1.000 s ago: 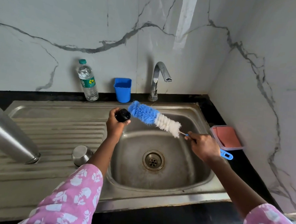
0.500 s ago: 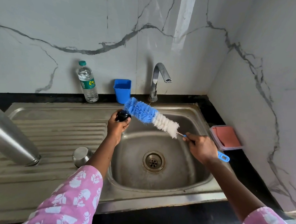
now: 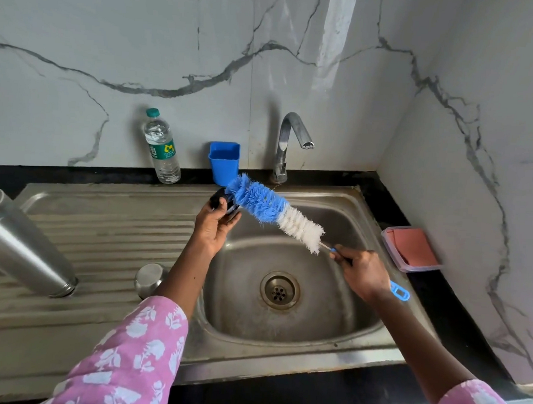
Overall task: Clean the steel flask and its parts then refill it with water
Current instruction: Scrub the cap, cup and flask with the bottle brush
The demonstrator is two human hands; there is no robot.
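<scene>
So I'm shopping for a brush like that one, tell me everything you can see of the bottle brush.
The bottle brush has a thick bristle head, blue along the far part and white nearer the handle, on a thin wire stem that runs into a blue plastic handle ending in a hanging loop. The right hand grips the handle. It is held slanting over the sink basin, its blue tip against the black flask stopper held in the left hand.

Bright, even daylight. Vertical glare streak on marble wall [image 3: 334, 43] above tap [image 3: 289, 140]. Soft shadows in sink basin [image 3: 330, 312]. Wide-angle bowing at edges; steel flask [image 3: 16, 242] stretched at left. Focus sharp.
</scene>
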